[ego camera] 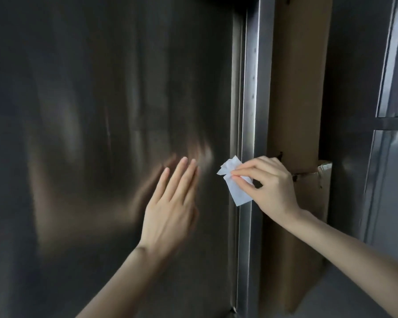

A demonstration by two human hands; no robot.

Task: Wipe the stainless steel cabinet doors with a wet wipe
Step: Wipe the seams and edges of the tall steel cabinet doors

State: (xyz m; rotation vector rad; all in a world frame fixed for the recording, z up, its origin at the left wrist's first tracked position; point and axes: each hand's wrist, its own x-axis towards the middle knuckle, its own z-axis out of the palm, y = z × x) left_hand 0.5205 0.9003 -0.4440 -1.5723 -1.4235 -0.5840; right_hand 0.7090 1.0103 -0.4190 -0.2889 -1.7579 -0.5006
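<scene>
A large stainless steel cabinet door (97, 111) fills the left and middle of the head view, dark and streaky with reflections. My left hand (170, 203) is held flat against it with straight fingers pointing up; its reflection shows just above. My right hand (269, 182) pinches a small white wet wipe (236, 187) between thumb and fingertips. The wipe hangs by the door's right edge, at the vertical steel frame strip (251, 111).
A tall brown cardboard sheet (296, 88) stands just right of the frame, behind my right hand, with torn packaging (324, 167) at its edge. Further right are more steel cabinet doors (391, 180), one above another, with a horizontal gap between them.
</scene>
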